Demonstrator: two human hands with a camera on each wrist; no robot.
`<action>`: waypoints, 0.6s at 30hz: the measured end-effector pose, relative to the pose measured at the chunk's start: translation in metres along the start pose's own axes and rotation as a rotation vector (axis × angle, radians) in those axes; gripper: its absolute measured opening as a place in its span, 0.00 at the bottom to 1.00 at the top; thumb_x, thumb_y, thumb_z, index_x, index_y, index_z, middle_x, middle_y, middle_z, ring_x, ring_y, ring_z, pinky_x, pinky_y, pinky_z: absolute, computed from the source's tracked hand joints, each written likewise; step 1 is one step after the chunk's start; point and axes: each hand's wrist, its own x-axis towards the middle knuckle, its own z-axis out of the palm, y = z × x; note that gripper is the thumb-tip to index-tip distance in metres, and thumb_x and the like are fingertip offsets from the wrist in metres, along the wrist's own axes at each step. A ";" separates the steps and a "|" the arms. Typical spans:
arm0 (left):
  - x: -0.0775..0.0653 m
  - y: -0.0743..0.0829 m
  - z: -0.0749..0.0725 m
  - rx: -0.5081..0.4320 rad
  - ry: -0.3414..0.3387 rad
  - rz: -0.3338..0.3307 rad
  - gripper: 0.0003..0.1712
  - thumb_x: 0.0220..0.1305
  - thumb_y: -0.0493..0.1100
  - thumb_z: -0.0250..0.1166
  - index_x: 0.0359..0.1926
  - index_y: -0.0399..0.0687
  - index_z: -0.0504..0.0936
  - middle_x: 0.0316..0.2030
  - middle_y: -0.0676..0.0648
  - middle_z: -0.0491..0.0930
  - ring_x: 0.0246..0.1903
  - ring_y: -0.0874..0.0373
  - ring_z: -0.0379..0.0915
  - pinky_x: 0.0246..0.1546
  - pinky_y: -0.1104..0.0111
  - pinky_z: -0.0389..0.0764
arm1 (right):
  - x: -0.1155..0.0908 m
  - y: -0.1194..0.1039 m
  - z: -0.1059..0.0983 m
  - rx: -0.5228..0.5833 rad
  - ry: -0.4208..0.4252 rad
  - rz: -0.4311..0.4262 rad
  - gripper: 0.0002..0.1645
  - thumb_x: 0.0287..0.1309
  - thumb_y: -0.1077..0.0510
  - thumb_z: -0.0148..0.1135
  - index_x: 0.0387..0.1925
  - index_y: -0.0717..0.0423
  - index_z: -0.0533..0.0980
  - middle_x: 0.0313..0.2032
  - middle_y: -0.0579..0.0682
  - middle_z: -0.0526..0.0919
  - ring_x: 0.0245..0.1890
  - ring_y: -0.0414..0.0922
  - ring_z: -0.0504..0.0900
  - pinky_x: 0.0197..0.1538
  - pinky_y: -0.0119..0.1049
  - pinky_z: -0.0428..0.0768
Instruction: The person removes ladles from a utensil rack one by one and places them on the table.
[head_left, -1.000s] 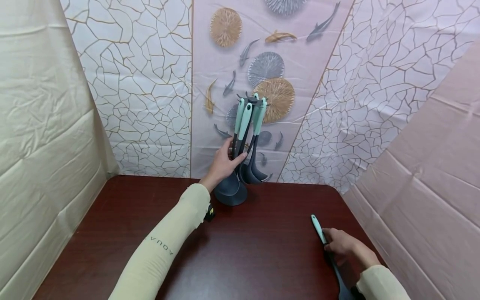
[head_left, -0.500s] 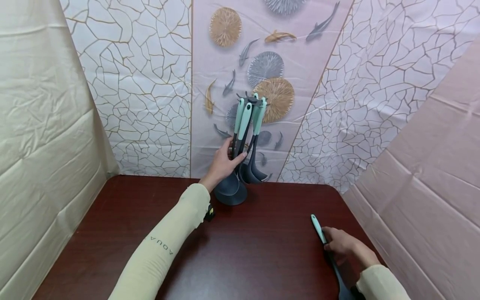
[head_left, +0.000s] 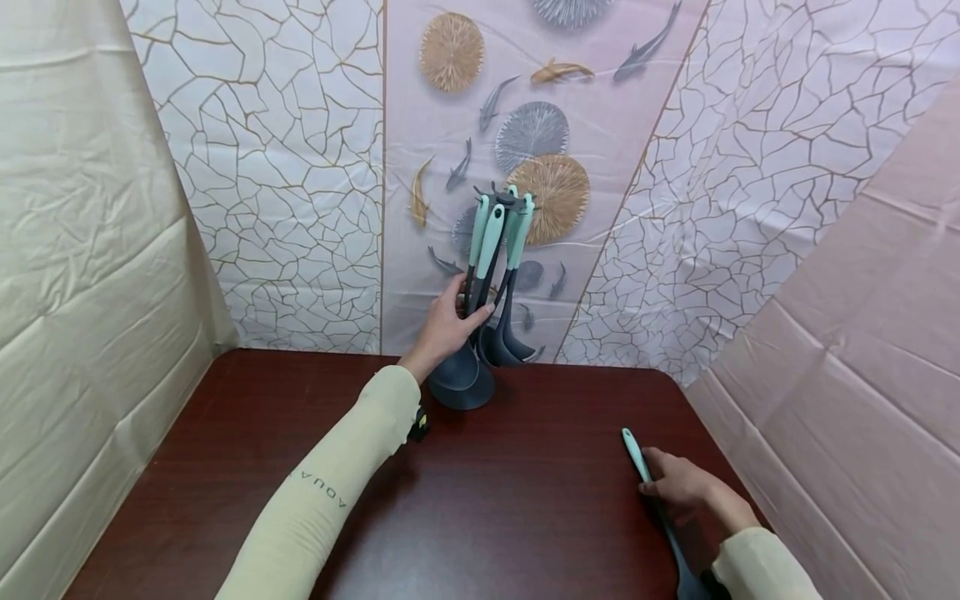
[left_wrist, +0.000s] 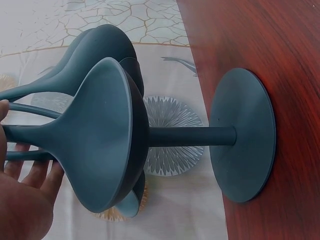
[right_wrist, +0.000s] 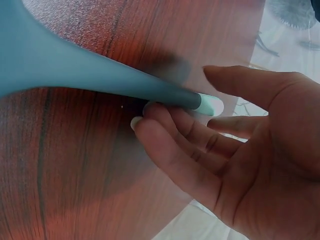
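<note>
A dark grey utensil stand (head_left: 459, 400) has its round base on the table near the back edge. Several dark kitchen utensils with mint handles (head_left: 490, 242) hang from its top, a ladle (left_wrist: 97, 135) foremost. My left hand (head_left: 444, 325) grips the stand round the hanging shafts; its fingers lie behind them. Another utensil with a mint handle (head_left: 632, 450) lies on the table at the right, its wide dark head partly out of the head view. My right hand (head_left: 686, 487) is over its shaft (right_wrist: 135, 82); the fingertips lie against it, while the thumb stands apart.
A dark red-brown wooden table (head_left: 480, 500) fills the lower part of the head view. Behind it hangs a patterned cloth (head_left: 292, 192), with plain cloths (head_left: 82, 275) along both sides. A small black-and-yellow device (head_left: 419, 425) is at my left wrist.
One right-hand digit has shifted slightly up and left over the utensil's shaft, and the hand looks a little wider. The left hand, the stand and the lying utensil keep their places.
</note>
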 end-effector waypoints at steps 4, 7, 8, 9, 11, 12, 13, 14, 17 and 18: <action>0.000 0.000 0.000 -0.002 0.006 0.006 0.37 0.65 0.54 0.68 0.71 0.61 0.64 0.56 0.48 0.76 0.48 0.56 0.79 0.47 0.57 0.81 | 0.004 0.002 -0.003 -0.156 0.042 -0.077 0.46 0.61 0.51 0.68 0.70 0.69 0.58 0.55 0.71 0.74 0.39 0.59 0.83 0.43 0.54 0.80; 0.000 -0.001 0.001 0.003 0.008 0.006 0.37 0.65 0.54 0.68 0.71 0.61 0.64 0.56 0.49 0.76 0.48 0.56 0.79 0.47 0.57 0.81 | 0.005 0.001 -0.004 -0.204 0.064 -0.106 0.46 0.61 0.48 0.68 0.69 0.71 0.60 0.56 0.71 0.74 0.46 0.60 0.81 0.48 0.56 0.78; 0.000 -0.001 0.001 0.005 0.008 0.007 0.37 0.65 0.55 0.67 0.71 0.61 0.63 0.56 0.49 0.76 0.48 0.56 0.79 0.47 0.58 0.81 | 0.005 0.001 -0.005 -0.215 0.071 -0.116 0.46 0.61 0.48 0.68 0.69 0.71 0.60 0.57 0.72 0.74 0.48 0.62 0.80 0.49 0.57 0.77; 0.000 -0.001 0.001 0.007 0.007 0.007 0.37 0.65 0.55 0.67 0.71 0.61 0.63 0.56 0.49 0.75 0.47 0.56 0.79 0.47 0.58 0.81 | 0.004 0.001 -0.005 -0.222 0.078 -0.123 0.47 0.61 0.47 0.68 0.69 0.72 0.60 0.57 0.73 0.73 0.50 0.64 0.79 0.50 0.59 0.77; 0.000 -0.001 0.001 0.004 0.003 0.010 0.38 0.65 0.56 0.67 0.72 0.61 0.63 0.56 0.49 0.75 0.47 0.56 0.79 0.46 0.58 0.81 | 0.003 -0.001 -0.006 -0.244 0.096 -0.134 0.49 0.61 0.44 0.68 0.68 0.73 0.59 0.60 0.75 0.70 0.55 0.67 0.75 0.54 0.61 0.74; 0.000 -0.001 0.001 -0.001 0.000 0.010 0.38 0.65 0.56 0.67 0.72 0.61 0.63 0.56 0.49 0.75 0.47 0.56 0.79 0.46 0.58 0.81 | 0.002 -0.002 -0.006 -0.263 0.108 -0.139 0.51 0.60 0.42 0.67 0.68 0.74 0.59 0.61 0.74 0.70 0.58 0.67 0.73 0.56 0.61 0.72; 0.000 -0.001 0.001 -0.008 -0.002 0.009 0.38 0.65 0.56 0.67 0.72 0.61 0.63 0.56 0.49 0.75 0.47 0.56 0.79 0.46 0.58 0.81 | 0.002 -0.003 -0.007 -0.258 0.114 -0.136 0.53 0.59 0.40 0.67 0.69 0.74 0.58 0.59 0.74 0.71 0.58 0.66 0.74 0.56 0.62 0.72; 0.000 -0.001 0.001 -0.017 -0.003 0.008 0.38 0.65 0.55 0.67 0.72 0.61 0.63 0.56 0.49 0.75 0.47 0.56 0.79 0.46 0.58 0.82 | 0.002 -0.004 -0.007 -0.251 0.120 -0.134 0.55 0.59 0.38 0.67 0.70 0.74 0.57 0.58 0.73 0.73 0.56 0.65 0.75 0.55 0.62 0.72; 0.000 -0.001 0.001 -0.035 -0.003 0.008 0.38 0.65 0.54 0.68 0.72 0.61 0.63 0.55 0.49 0.76 0.46 0.56 0.79 0.45 0.57 0.82 | 0.002 -0.007 -0.007 -0.246 0.143 -0.145 0.61 0.56 0.33 0.67 0.71 0.73 0.55 0.59 0.73 0.72 0.58 0.66 0.73 0.56 0.63 0.71; 0.000 -0.001 0.001 -0.036 -0.003 0.008 0.38 0.65 0.54 0.68 0.72 0.61 0.63 0.55 0.49 0.76 0.46 0.56 0.79 0.45 0.57 0.82 | 0.003 -0.007 -0.007 -0.245 0.150 -0.148 0.62 0.55 0.32 0.67 0.72 0.72 0.55 0.60 0.73 0.71 0.59 0.67 0.72 0.56 0.64 0.71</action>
